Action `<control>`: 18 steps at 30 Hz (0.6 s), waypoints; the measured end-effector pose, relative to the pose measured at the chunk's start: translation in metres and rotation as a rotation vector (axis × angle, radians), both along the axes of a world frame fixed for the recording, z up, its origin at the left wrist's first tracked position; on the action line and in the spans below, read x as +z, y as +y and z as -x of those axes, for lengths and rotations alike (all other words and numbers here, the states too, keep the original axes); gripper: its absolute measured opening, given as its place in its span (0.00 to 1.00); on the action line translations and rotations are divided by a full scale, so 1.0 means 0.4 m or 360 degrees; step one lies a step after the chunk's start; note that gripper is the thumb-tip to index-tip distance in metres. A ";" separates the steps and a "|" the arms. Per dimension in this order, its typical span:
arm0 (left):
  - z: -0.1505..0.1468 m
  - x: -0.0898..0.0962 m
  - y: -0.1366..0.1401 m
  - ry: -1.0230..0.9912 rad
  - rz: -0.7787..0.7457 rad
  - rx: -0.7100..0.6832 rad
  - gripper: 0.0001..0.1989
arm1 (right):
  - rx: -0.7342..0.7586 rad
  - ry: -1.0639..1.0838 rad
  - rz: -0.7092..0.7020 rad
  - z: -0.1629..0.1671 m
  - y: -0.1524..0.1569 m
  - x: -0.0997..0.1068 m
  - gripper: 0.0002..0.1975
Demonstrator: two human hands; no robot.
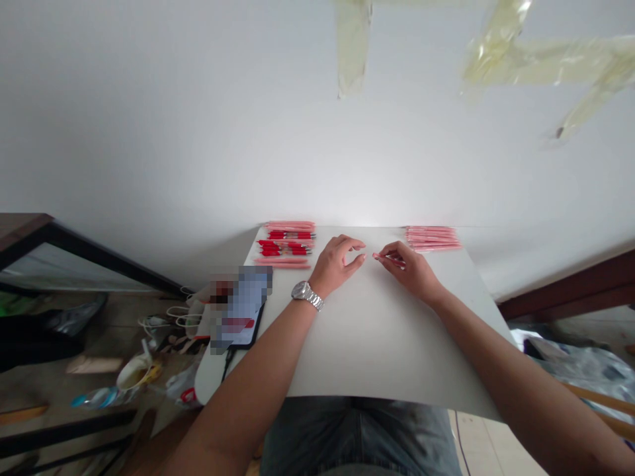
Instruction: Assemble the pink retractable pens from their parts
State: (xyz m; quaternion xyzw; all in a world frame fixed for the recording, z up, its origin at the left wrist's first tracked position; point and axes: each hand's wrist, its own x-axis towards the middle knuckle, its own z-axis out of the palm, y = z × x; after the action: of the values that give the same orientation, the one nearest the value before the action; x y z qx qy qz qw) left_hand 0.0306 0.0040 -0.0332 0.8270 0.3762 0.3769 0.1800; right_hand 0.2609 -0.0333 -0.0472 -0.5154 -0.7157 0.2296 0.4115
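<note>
In the middle of the white table [367,344], my left hand [337,261], with a metal-band watch [306,295] on its wrist, is held with thumb and fingers apart and nothing between them. My right hand [407,268] faces it across a small gap, its fingers pinched around a slim pink-red pen-like stick [377,256], mostly covered by the fingers. Left of my left hand lie red pens [282,249] in two bundles. Pink slim sticks [282,263] lie before and behind them. Beyond my right hand is a pile of similar pink sticks [432,238].
A phone-like device [243,317], partly blurred out, rests at the table's left edge with a cable. A wall with tape strips [353,49] rises behind the table. On the floor to the left are a cup [133,373] and a bottle [96,398]; plastic bags [590,363] lie at right.
</note>
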 end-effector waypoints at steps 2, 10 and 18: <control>-0.003 -0.002 -0.001 0.0022 0.0017 -0.0041 0.09 | 0.0013 0.0036 0.0023 0.001 0.000 -0.004 0.16; -0.007 -0.005 0.000 0.0054 -0.0020 -0.0107 0.06 | 0.0024 0.0051 0.0090 0.005 0.001 -0.013 0.16; -0.007 -0.001 -0.002 0.0069 0.0016 -0.0121 0.07 | 0.0066 0.0102 0.0114 0.015 -0.001 -0.008 0.17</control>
State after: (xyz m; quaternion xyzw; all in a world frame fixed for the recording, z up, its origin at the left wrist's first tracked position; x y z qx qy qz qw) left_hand 0.0335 0.0031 -0.0336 0.8478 0.3504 0.3498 0.1901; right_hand 0.2547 -0.0336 -0.0503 -0.5072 -0.7040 0.2802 0.4107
